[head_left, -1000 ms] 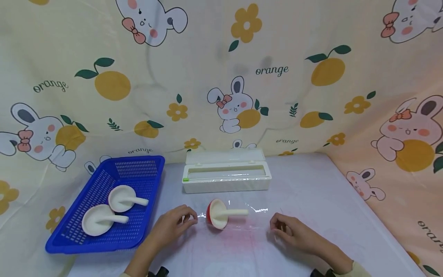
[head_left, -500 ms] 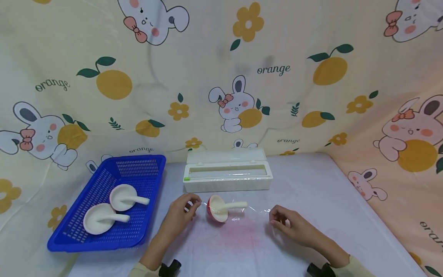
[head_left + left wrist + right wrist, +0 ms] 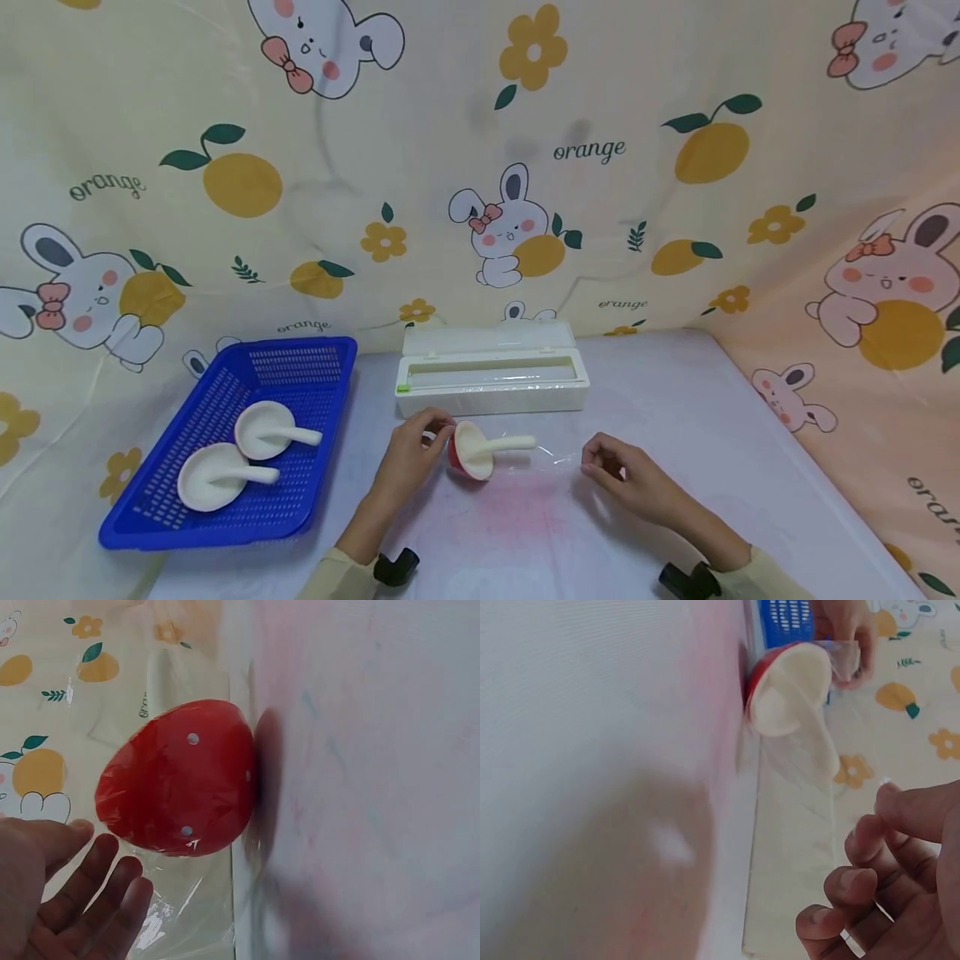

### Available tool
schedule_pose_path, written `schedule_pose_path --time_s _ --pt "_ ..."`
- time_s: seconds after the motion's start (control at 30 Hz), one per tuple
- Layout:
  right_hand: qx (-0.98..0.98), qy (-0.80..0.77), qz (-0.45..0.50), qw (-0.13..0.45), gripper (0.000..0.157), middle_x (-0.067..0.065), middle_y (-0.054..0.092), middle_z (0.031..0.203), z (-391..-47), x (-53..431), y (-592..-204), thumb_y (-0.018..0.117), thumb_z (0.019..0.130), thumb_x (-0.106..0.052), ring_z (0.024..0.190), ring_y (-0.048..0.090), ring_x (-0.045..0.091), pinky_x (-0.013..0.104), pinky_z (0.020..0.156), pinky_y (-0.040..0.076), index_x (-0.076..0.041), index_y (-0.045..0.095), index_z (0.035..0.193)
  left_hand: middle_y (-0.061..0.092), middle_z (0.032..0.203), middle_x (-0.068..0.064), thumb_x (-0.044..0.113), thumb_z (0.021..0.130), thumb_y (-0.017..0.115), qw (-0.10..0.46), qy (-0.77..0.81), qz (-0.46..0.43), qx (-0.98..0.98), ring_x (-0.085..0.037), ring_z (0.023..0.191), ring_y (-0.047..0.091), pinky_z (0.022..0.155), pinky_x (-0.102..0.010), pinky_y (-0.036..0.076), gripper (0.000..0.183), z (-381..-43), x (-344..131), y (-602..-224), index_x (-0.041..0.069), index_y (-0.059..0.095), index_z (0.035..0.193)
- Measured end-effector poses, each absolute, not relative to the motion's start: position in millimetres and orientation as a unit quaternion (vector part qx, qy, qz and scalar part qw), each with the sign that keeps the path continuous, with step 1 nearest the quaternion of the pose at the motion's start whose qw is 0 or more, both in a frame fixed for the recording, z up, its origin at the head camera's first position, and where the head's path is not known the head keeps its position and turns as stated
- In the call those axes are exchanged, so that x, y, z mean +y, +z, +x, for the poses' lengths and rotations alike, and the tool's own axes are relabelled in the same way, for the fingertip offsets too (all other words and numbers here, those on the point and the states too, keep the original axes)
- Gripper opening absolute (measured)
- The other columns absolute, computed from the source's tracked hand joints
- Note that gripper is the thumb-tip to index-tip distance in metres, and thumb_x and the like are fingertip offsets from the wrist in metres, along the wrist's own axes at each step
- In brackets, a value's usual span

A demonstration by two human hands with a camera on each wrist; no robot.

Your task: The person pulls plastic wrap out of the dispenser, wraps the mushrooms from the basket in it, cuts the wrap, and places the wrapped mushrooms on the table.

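Observation:
A short-handled soup spoon [image 3: 472, 454], cream inside and red with white dots outside, lies tilted on the table with its handle to the right. Clear plastic wrap [image 3: 551, 455] spreads under and around it. At the bowl's left, my left hand [image 3: 412, 454] pinches the film between thumb and fingertips; the right wrist view shows film running from the bowl [image 3: 791, 686] to those fingers. Further right, my right hand [image 3: 630, 479] pinches the film's other end, thumb against index finger, apart from the handle. The red underside [image 3: 180, 780] fills the middle of the left wrist view.
A white plastic wrap dispenser [image 3: 491, 400] with its lid raised stands behind the spoon. On the left, a blue basket [image 3: 300, 492] holds two similar spoons, one at the front [image 3: 198, 483] and one behind [image 3: 258, 421]. Patterned cloth [image 3: 450, 150] hangs behind the table.
My left hand has moved right and away from me, up to the bowl, drawing in the film. The spoon has shifted slightly away from me. The right hand has risen a little.

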State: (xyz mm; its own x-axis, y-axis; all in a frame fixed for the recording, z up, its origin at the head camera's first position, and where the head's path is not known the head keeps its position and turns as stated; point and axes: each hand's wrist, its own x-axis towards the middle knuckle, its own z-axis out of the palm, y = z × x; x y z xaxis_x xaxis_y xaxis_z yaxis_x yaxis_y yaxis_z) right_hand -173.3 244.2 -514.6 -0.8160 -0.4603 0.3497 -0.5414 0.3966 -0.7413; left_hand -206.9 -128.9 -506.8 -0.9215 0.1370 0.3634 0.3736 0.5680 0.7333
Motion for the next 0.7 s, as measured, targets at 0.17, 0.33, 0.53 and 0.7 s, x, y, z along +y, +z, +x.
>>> schedule_pose_path --time_s 0.17,0.33,0.53,0.7 --pt "-0.83 0.477 0.285 0.055 0.01 -0.008 0.059 0.082 -177 239 -512 0.073 0.102 -0.006 0.069 0.054 0.004 0.024 0.058 0.05 -0.011 0.065 0.102 0.075 0.106 0.001 0.009 0.101 0.076 0.118 -0.441 -0.15 -0.877 -0.019 0.101 0.073 0.082 -0.036 0.063 0.012 -210 -122 -507 0.015 0.074 0.111" --pt "-0.834 0.494 0.243 0.044 0.008 -0.006 0.061 0.082 -183 233 -510 0.073 0.103 -0.01 0.069 0.055 0.005 0.024 0.06 0.05 -0.013 0.065 0.102 0.075 0.105 0.0 0.009 0.1 0.076 0.112 -0.446 -0.157 -0.874 -0.018 0.101 0.072 0.082 -0.035 0.063 0.011 -212 -115 -506 0.014 0.074 0.11" --pt "-0.839 0.514 0.173 0.041 0.009 -0.001 0.063 0.081 -196 223 -507 0.074 0.103 -0.011 0.069 0.056 0.008 0.023 0.063 0.048 -0.006 0.066 0.101 0.074 0.106 -0.002 0.007 0.101 0.075 0.113 -0.448 -0.154 -0.873 -0.02 0.1 0.072 0.083 -0.043 0.064 0.01 -215 -109 -509 0.012 0.074 0.109" --pt "-0.836 0.53 0.131 0.045 0.012 0.004 0.064 0.079 -209 214 -509 0.075 0.101 -0.008 0.065 0.056 0.009 0.023 0.059 0.049 0.0 0.065 0.101 0.072 0.106 -0.001 0.008 0.101 0.075 0.105 -0.447 -0.156 -0.875 -0.019 0.099 0.071 0.083 -0.039 0.064 0.01 -215 -103 -511 0.012 0.074 0.109"
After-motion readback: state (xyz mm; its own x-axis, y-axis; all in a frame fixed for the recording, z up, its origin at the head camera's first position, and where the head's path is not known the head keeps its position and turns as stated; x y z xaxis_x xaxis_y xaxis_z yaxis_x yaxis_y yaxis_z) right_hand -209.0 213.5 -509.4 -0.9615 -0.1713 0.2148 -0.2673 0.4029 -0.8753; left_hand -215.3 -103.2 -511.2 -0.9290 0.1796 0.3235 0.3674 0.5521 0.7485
